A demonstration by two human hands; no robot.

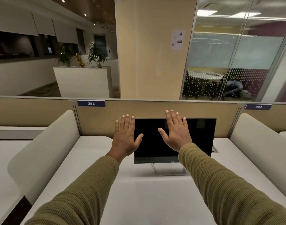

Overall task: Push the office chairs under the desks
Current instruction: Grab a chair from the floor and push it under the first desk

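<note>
I stand facing a white desk (148, 200) in cubicle 383. Both my arms, in olive knit sleeves, stretch forward above the desktop. My left hand (125, 137) is held flat in the air with straight, spread fingers, palm down, in front of the monitor's left edge. My right hand (175, 131) is held the same way, over the dark screen. Neither hand holds or touches anything. No office chair shows in this view.
A black monitor (153, 146) on a silver stand sits mid-desk against a beige partition (155, 109). Rounded white side dividers (45, 153) (259, 153) bound the desk. Beyond are a wide pillar (152, 46), a white planter (83, 82) and a glass-walled room (236, 62).
</note>
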